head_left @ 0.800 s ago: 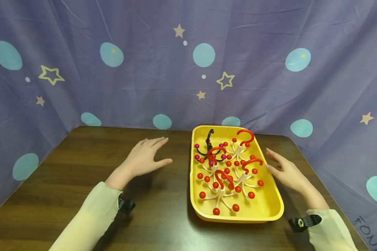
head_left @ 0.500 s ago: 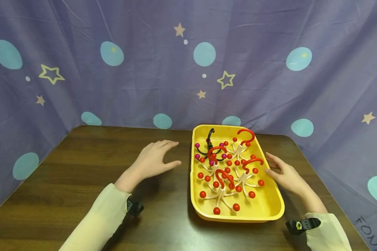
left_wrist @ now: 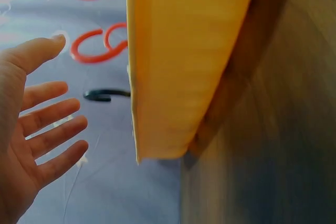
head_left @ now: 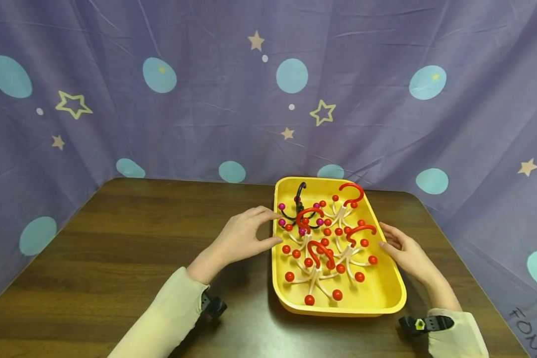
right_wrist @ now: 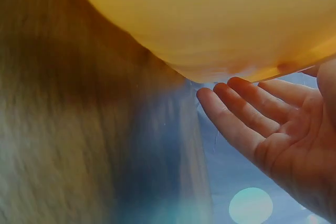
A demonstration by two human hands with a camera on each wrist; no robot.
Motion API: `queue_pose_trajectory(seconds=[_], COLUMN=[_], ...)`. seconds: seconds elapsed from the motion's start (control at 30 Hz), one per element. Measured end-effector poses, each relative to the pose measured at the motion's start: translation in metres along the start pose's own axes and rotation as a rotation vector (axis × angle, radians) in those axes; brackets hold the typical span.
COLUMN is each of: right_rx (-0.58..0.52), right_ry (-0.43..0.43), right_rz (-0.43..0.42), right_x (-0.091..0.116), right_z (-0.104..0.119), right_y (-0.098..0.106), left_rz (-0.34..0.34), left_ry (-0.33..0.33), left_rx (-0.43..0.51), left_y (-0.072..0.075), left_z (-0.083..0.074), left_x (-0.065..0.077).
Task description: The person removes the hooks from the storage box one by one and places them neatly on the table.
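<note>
A yellow plastic tray [head_left: 376, 298] stands on the brown table, with several hook-topped things in it. Most have a red hook [head_left: 352, 191] over splayed white legs tipped with red balls. One is black [head_left: 301, 196] with purple ball tips, at the back left of the tray. My left hand [head_left: 239, 236] is at the tray's left side, thumb and fingers spread, its fingertips right at the rim in the head view. In the left wrist view, its palm and straight fingers show beside the tray wall. Along the right wall lies my right hand [head_left: 404, 253], thumb at the rim, fingers extended against the outside [right_wrist: 247, 103].
The dark wooden table [head_left: 116, 258] extends left of the tray. Behind it hangs a purple curtain [head_left: 206, 99] with stars and blue ovals. The tray's far end is close to the table's back edge. A black wrist strap [head_left: 427, 325] sits on each sleeve.
My left hand has moved right, from over the table to the tray's left rim. My right hand has come in slightly against the right wall. The tray and its contents stay in place.
</note>
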State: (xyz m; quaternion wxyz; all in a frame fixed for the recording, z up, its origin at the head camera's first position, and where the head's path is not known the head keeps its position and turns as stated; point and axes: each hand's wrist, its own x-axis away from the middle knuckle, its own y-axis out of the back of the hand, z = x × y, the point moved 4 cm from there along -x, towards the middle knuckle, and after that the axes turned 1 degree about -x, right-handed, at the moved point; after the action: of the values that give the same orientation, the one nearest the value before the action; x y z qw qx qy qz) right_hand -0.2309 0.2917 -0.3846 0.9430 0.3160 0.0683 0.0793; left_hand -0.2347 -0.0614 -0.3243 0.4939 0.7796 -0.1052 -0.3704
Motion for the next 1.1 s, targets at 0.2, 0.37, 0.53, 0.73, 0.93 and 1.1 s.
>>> queue_pose_trajectory(seconds=[0.2,0.37,0.53,0.73,0.93,1.1], right_rx=[-0.065,-0.136,-0.204,-0.263,-0.274,-0.282], right_ry=[-0.011,-0.027,-0.035,-0.035,-0.022,-0.016], right_rz=[-0.008,-0.004,0.008,0.025,0.026,0.028], right_x=[0.000,0.001,0.001,0.002,0.004,0.004], right_z=[-0.005,-0.009,-0.013,-0.014,-0.013,-0.014], right_y=[-0.001,-0.003,-0.005,-0.005,-0.006,-0.006], left_rz=[-0.004,0.058,0.145,0.166,0.151,0.146], left_ry=[-0.028,-0.038,-0.092,-0.167,-0.196,-0.223], left_rx=[0.081,0.150,0.172,0.231,0.303,0.337], left_y=[-0.006,-0.013,-0.019,-0.025,-0.025,-0.025], left_z=[-0.019,-0.035,-0.049,-0.058,-0.061,-0.064], left_x=[-0.007,-0.013,-0.017,-0.018,-0.021,-0.023])
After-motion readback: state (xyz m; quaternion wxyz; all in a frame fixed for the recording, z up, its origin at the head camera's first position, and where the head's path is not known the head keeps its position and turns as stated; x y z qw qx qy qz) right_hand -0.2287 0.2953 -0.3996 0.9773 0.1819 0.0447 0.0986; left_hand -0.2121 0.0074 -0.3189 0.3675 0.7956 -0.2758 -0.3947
